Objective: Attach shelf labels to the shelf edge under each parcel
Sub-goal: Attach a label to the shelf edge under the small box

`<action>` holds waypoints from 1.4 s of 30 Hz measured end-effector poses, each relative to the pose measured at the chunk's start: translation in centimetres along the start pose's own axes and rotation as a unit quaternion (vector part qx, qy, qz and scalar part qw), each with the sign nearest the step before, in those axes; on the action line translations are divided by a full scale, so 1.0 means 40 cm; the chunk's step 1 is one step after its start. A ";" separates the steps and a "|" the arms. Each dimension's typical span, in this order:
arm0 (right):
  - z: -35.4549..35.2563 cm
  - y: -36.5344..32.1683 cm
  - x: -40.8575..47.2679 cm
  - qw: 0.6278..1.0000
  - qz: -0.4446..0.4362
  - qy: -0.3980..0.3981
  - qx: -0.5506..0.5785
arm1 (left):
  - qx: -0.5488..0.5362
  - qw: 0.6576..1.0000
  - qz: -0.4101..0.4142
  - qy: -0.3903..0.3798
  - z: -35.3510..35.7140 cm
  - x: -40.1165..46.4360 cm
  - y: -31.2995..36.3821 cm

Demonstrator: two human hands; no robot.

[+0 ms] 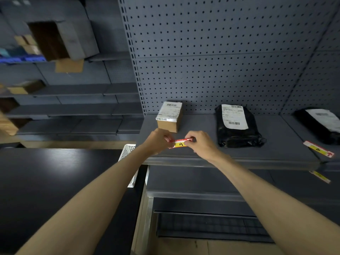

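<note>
A red, white and yellow shelf label (180,143) marked "A" is held over the grey shelf (202,153), just in front of a small cardboard box parcel (169,116). My left hand (158,141) pinches its left end and my right hand (199,142) pinches its right end. A black bag parcel (236,126) with a white shipping slip lies to the right. Another black bag parcel (320,124) lies at the far right, with a second label (318,149) on the shelf in front of it. The shelf's front edge (239,161) runs below my hands.
A grey pegboard back panel (220,61) rises behind the parcels. A white perforated basket (128,162) stands on a black table (55,181) at the left. Another label (321,176) hangs at the lower shelf edge on the right. Blurred shelves with boxes (46,52) fill the left.
</note>
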State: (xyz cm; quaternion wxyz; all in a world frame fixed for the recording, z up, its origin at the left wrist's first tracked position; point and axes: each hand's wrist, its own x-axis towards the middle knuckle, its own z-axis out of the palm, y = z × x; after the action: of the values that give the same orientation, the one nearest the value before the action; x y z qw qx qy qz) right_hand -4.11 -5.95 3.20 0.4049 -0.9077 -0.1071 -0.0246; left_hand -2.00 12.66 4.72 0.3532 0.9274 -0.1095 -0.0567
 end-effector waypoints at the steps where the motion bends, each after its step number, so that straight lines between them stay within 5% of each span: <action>1: 0.016 -0.011 -0.003 1.000 -0.004 -0.003 0.003 | 0.007 1.000 0.001 0.007 -0.005 -0.015 -0.016; 8: 0.082 -0.029 -0.014 0.999 -0.022 -0.024 -0.029 | 0.109 0.993 -0.020 0.032 0.022 -0.124 -0.168; 14: 0.115 -0.030 -0.008 0.997 -0.027 -0.038 -0.066 | 0.194 0.974 0.088 0.079 0.053 -0.167 -0.206; 42: 0.183 -0.049 -0.002 0.966 -0.058 -0.064 -0.245 | 0.182 0.967 0.129 0.124 0.062 -0.168 -0.220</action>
State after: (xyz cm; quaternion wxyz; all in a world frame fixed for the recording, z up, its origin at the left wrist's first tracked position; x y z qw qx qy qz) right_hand -4.94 0.72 -0.31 0.1602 -0.9712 -0.1758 -0.0154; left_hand -7.54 19.11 -2.80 0.1939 0.9539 -0.1918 0.1251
